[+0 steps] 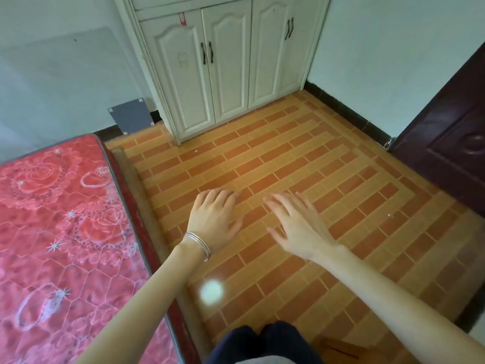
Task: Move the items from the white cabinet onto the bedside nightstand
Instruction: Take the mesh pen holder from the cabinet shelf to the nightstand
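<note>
Mattress point(52, 219): red with a rose pattern, filling the left of my view, its long edge running beside the floor.
Clear sheet point(65, 61): see-through panel leaning on the pale wall beyond the mattress.
Grey panel point(131, 115): small flat board propped against the wall, between the head of the mattress and the cabinet's left side.
Left hand point(214, 214): held out palm down over the floor, in front of me; fingers point(221, 198) straight and close together, with nothing in them.
Bracelet point(199, 244): silver bands round the left wrist.
White cabinet point(223, 61): stands against the far wall, well apart from both hands. All the doors I can see are closed, so I cannot tell what is inside. Dark handles point(206, 51) sit in pairs where the doors meet, and a small red tag point(182, 19) hangs near the top left.
Right hand point(299, 224): also palm down over the floor, just beside the left one and not touching it; its fingers point(288, 206) are spread wide, a little blurred, and hold nothing.
Floor point(328, 158): orange and tan brick-pattern tiles from the cabinet to my feet.
Dark door point(446, 143): brown panelled door at the far right edge.
</note>
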